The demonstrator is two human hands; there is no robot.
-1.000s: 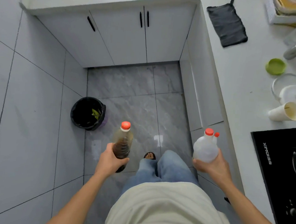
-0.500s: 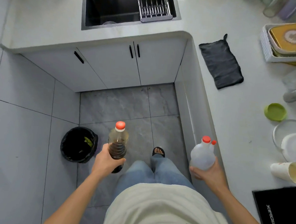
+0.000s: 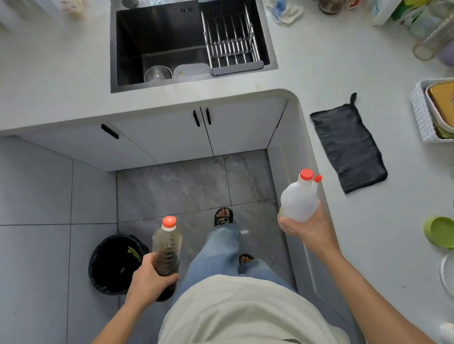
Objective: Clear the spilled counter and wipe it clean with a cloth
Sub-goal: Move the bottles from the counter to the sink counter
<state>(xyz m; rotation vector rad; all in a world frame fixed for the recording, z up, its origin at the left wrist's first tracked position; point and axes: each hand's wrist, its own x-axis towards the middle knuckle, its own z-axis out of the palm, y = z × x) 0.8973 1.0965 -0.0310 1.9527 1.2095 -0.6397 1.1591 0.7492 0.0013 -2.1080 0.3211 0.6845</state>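
My left hand [image 3: 149, 281] grips a clear bottle of dark liquid [image 3: 166, 245] with a red cap, held upright over the floor beside a black bin. My right hand [image 3: 307, 228] holds a white plastic jug [image 3: 299, 199] with two red caps, raised near the counter's inner edge. A dark grey cloth [image 3: 349, 145] lies flat on the white counter [image 3: 377, 200] to the right, beyond the jug. A green lid [image 3: 442, 231] rests on the counter at the far right.
A black bin [image 3: 110, 264] stands on the floor at my lower left. A dark sink [image 3: 175, 40] with a metal rack [image 3: 229, 37] sits ahead. A white tray of dishes [image 3: 422, 113] and several jars crowd the right counter. White cabinets line the corner.
The view has tilted up and forward, bringing the sink into sight. My right hand has lifted the jug higher towards the counter; the left still carries its bottle.
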